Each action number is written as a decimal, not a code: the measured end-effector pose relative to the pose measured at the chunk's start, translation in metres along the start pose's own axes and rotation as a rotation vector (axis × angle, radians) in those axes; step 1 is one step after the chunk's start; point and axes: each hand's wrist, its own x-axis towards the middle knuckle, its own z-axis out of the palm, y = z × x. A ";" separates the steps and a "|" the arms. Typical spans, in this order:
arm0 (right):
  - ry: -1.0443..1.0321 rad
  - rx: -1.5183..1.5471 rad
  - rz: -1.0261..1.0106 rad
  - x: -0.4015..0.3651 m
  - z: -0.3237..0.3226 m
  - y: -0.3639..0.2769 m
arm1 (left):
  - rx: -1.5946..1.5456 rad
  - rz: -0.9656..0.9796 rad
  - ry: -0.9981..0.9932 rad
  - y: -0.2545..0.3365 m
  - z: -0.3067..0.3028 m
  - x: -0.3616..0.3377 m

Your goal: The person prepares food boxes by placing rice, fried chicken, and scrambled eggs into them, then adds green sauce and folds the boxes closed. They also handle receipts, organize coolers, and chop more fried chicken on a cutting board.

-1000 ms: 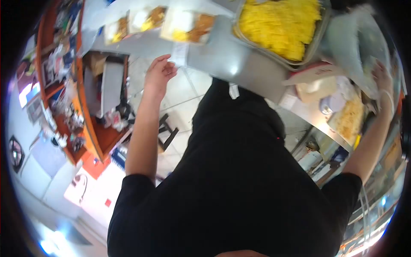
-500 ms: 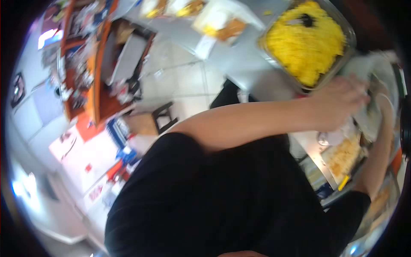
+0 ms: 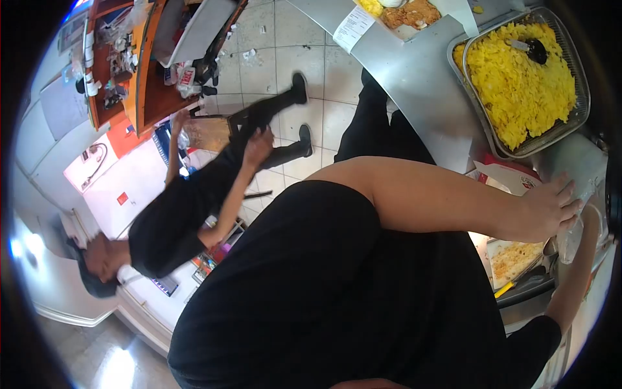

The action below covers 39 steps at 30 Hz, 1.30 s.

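Left hand at plastic, food tray near, person

The left arm reaches across the front of the body, elbow bent, back of the left hand showing, its fingers parted and slightly bent. The right forearm angles upward beyond it; the right hand's finger pose is unclear.

The tray sits on the counter, right of an apparent receipt.
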 end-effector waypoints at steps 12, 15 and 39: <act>0.039 0.020 0.016 -0.019 0.007 0.014 | -0.077 0.016 -0.068 -0.005 0.000 0.008; 0.049 0.018 0.023 -0.024 0.005 0.020 | -0.193 -0.004 -0.054 -0.004 0.001 0.009; 0.265 0.086 -0.024 -0.071 -0.023 -0.090 | 0.007 0.206 -0.401 -0.004 -0.053 0.045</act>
